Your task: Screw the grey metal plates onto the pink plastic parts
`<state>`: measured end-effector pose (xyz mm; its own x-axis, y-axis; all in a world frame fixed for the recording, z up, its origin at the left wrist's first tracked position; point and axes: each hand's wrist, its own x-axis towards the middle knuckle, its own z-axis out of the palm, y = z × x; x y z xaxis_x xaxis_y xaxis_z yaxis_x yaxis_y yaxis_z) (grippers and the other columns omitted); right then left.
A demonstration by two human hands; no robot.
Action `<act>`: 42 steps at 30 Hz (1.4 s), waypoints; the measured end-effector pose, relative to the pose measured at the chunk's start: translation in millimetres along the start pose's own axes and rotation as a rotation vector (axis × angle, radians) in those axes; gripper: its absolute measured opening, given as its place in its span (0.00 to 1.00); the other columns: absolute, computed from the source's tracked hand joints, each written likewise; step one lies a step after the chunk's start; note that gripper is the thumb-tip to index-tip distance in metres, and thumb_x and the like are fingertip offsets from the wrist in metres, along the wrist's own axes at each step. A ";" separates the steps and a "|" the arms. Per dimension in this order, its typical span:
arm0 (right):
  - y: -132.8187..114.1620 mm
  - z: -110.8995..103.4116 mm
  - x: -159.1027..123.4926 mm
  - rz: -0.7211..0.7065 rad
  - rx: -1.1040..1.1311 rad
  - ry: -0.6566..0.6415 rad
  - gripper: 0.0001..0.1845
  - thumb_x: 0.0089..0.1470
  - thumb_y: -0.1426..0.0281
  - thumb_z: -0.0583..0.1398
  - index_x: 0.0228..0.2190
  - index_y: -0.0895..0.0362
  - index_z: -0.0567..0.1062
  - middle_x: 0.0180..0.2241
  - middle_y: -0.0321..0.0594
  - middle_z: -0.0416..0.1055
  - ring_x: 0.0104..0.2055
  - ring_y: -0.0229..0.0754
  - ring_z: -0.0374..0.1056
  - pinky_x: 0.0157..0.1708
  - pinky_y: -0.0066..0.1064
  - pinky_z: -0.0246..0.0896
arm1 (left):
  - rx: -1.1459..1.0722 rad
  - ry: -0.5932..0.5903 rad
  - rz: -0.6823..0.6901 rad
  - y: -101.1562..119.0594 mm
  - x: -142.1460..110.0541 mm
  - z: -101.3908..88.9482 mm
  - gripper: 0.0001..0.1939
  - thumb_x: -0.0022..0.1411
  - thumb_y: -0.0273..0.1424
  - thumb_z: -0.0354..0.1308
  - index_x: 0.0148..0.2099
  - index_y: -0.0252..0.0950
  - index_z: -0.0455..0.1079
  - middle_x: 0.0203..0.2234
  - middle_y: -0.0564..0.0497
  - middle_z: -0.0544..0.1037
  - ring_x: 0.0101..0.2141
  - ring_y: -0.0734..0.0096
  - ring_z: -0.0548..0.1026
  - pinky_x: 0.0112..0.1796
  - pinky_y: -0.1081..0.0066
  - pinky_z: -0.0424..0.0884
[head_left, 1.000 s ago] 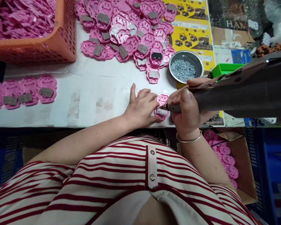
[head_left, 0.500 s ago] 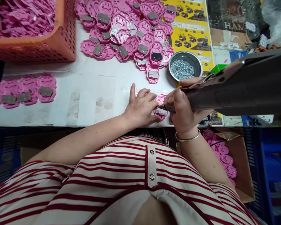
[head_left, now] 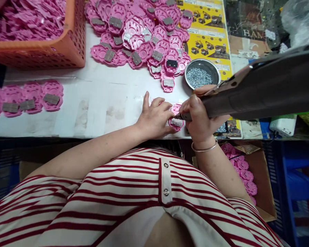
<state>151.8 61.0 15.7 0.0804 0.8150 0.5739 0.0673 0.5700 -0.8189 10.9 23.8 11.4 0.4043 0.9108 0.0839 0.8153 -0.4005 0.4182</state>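
The person's right hand [head_left: 199, 120] is closed around a thick grey tool [head_left: 247, 91], which looks like a powered driver and slants up to the right. Its narrow tip [head_left: 178, 116] comes down on a pink piece [head_left: 175, 109] at the near edge of the white table [head_left: 98, 106], close to the far edge of its grey plate [head_left: 177, 122]; whether it sits on a fastener is too small to tell.

The left hand [head_left: 154, 118] lies low with its outer fingers spread, thumb and forefinger clamped on the left side of the pink piece.

Good work here probably depends on the left hand pinning the piece flat, with the forefinger well clear of the tip, as they look very near each other. The tool seems best lined up square to the plate and pressed steadily, since a tilted tip could slip and mark the plastic.

The metal bowl [head_left: 215, 70] of small shiny bits sits just beyond the right hand, so the tool's swing should clear its rim.
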 end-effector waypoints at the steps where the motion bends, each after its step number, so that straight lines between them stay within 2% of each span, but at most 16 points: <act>1: -4.7 -0.6 1.1 -0.047 0.046 0.033 0.13 0.55 0.56 0.64 0.39 0.47 0.72 0.20 0.26 0.61 0.19 0.32 0.64 0.24 0.31 0.71 | 0.001 0.002 0.015 -1.0 -0.1 0.4 0.17 0.61 0.45 0.66 0.48 0.42 0.80 0.56 0.46 0.76 0.61 0.42 0.63 0.64 0.25 0.38; 4: -24.8 -5.1 7.3 -0.174 0.157 0.132 0.13 0.55 0.60 0.65 0.41 0.49 0.74 0.19 0.24 0.58 0.15 0.28 0.59 0.16 0.24 0.62 | 0.006 0.005 0.054 -3.4 0.4 1.6 0.18 0.60 0.46 0.67 0.47 0.40 0.80 0.57 0.46 0.75 0.61 0.41 0.63 0.64 0.25 0.38; 8: -47.7 -16.1 13.8 -0.239 0.222 0.195 0.10 0.54 0.63 0.66 0.37 0.52 0.75 0.18 0.24 0.57 0.16 0.27 0.57 0.16 0.23 0.62 | 0.018 0.020 0.035 -2.7 4.3 3.2 0.18 0.60 0.46 0.67 0.45 0.40 0.80 0.56 0.45 0.76 0.61 0.42 0.64 0.65 0.26 0.38; 12: -48.7 -30.2 8.3 -0.234 0.183 0.183 0.06 0.56 0.64 0.64 0.38 0.49 0.76 0.18 0.24 0.57 0.16 0.26 0.54 0.16 0.22 0.62 | 0.024 0.085 -0.020 -6.9 4.2 -0.8 0.23 0.59 0.44 0.68 0.55 0.42 0.77 0.59 0.45 0.73 0.62 0.44 0.64 0.67 0.30 0.36; 14: -44.0 -37.9 2.8 -0.232 0.149 0.175 0.07 0.58 0.64 0.63 0.40 0.47 0.76 0.18 0.25 0.58 0.17 0.26 0.55 0.17 0.22 0.62 | 0.020 0.093 -0.028 -16.3 -1.8 -6.7 0.28 0.59 0.46 0.68 0.59 0.44 0.73 0.61 0.45 0.71 0.62 0.44 0.62 0.66 0.30 0.37; 16: -39.4 -44.7 -2.2 -0.219 0.137 0.174 0.08 0.58 0.64 0.63 0.41 0.46 0.76 0.19 0.26 0.57 0.18 0.27 0.56 0.19 0.23 0.62 | 0.017 0.063 -0.029 -29.5 -11.8 -14.5 0.28 0.59 0.46 0.67 0.60 0.45 0.72 0.61 0.46 0.72 0.63 0.44 0.62 0.66 0.30 0.37; 18: -36.6 -49.7 -5.5 -0.207 0.131 0.182 0.04 0.59 0.64 0.62 0.36 0.49 0.76 0.19 0.28 0.55 0.18 0.28 0.56 0.19 0.26 0.61 | 0.017 0.019 -0.024 -42.5 -23.4 -22.3 0.27 0.59 0.46 0.67 0.59 0.46 0.72 0.60 0.47 0.73 0.62 0.46 0.63 0.65 0.30 0.38; 20: -35.9 -52.5 -6.6 -0.188 0.117 0.191 0.11 0.61 0.64 0.59 0.27 0.53 0.75 0.18 0.29 0.52 0.18 0.29 0.56 0.18 0.28 0.59 | 0.024 -0.003 -0.019 -51.1 -33.7 -27.9 0.27 0.60 0.45 0.67 0.60 0.48 0.72 0.59 0.48 0.73 0.62 0.48 0.63 0.66 0.31 0.37; 22: -36.6 -53.6 -6.2 -0.168 0.092 0.190 0.18 0.62 0.64 0.56 0.21 0.55 0.71 0.18 0.30 0.51 0.17 0.29 0.56 0.17 0.28 0.56 | 0.031 -0.005 -0.012 -53.2 -40.1 -30.0 0.26 0.59 0.45 0.67 0.59 0.48 0.72 0.58 0.49 0.74 0.61 0.51 0.65 0.67 0.33 0.36; 25: -38.4 -53.9 -5.0 -0.140 0.084 0.135 0.20 0.62 0.62 0.55 0.20 0.55 0.69 0.17 0.30 0.52 0.17 0.28 0.55 0.17 0.27 0.54 | 0.042 0.020 -0.022 -46.6 -41.8 -27.4 0.22 0.60 0.46 0.66 0.55 0.46 0.75 0.52 0.48 0.77 0.57 0.52 0.68 0.67 0.34 0.38; 29: -40.1 -53.9 -5.1 -0.156 0.116 0.139 0.19 0.62 0.63 0.55 0.20 0.55 0.71 0.17 0.29 0.55 0.17 0.27 0.57 0.17 0.25 0.55 | 0.081 0.049 -0.067 -35.2 -35.0 -23.5 0.13 0.64 0.43 0.62 0.46 0.45 0.80 0.44 0.49 0.80 0.51 0.53 0.71 0.66 0.34 0.43; 31: -41.0 -53.0 -5.0 -0.165 0.149 0.177 0.12 0.60 0.65 0.58 0.26 0.53 0.76 0.17 0.28 0.58 0.17 0.27 0.59 0.18 0.26 0.59 | 0.110 0.032 -0.061 -32.2 -31.4 -24.1 0.11 0.66 0.41 0.60 0.42 0.45 0.81 0.41 0.49 0.81 0.49 0.53 0.72 0.65 0.32 0.44; 33: -42.0 -51.1 -4.4 -0.174 0.204 0.192 0.04 0.57 0.66 0.62 0.34 0.50 0.79 0.17 0.26 0.59 0.16 0.28 0.57 0.17 0.26 0.61 | 0.153 0.016 -0.033 -30.6 -29.0 -25.8 0.12 0.67 0.38 0.57 0.43 0.44 0.81 0.39 0.49 0.82 0.48 0.52 0.73 0.65 0.32 0.43; 34: -42.5 -50.0 -4.1 -0.179 0.233 0.200 0.06 0.55 0.67 0.64 0.37 0.49 0.79 0.17 0.25 0.59 0.15 0.28 0.56 0.16 0.25 0.61 | 0.179 0.014 -0.016 -29.9 -28.3 -26.7 0.13 0.68 0.37 0.56 0.45 0.43 0.81 0.38 0.48 0.82 0.48 0.52 0.73 0.66 0.32 0.43; 38: -43.7 -47.1 -5.3 -0.137 0.234 0.220 0.06 0.54 0.66 0.64 0.36 0.52 0.79 0.16 0.26 0.59 0.15 0.29 0.58 0.17 0.26 0.62 | 0.263 0.012 0.040 -27.1 -28.1 -28.1 0.17 0.72 0.35 0.48 0.49 0.44 0.80 0.35 0.50 0.82 0.45 0.56 0.76 0.67 0.35 0.43; 42: -44.1 -47.5 -6.0 -0.190 0.159 0.216 0.07 0.57 0.67 0.62 0.38 0.47 0.80 0.17 0.26 0.61 0.18 0.28 0.59 0.19 0.24 0.64 | 0.287 -0.019 0.040 -27.0 -30.4 -28.7 0.18 0.73 0.35 0.47 0.50 0.43 0.80 0.41 0.47 0.81 0.47 0.53 0.76 0.68 0.34 0.42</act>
<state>195.6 26.0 48.8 0.2915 0.6611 0.6913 -0.0536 0.7329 -0.6782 -35.3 9.8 23.5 0.4443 0.8926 0.0768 0.8812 -0.4509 0.1419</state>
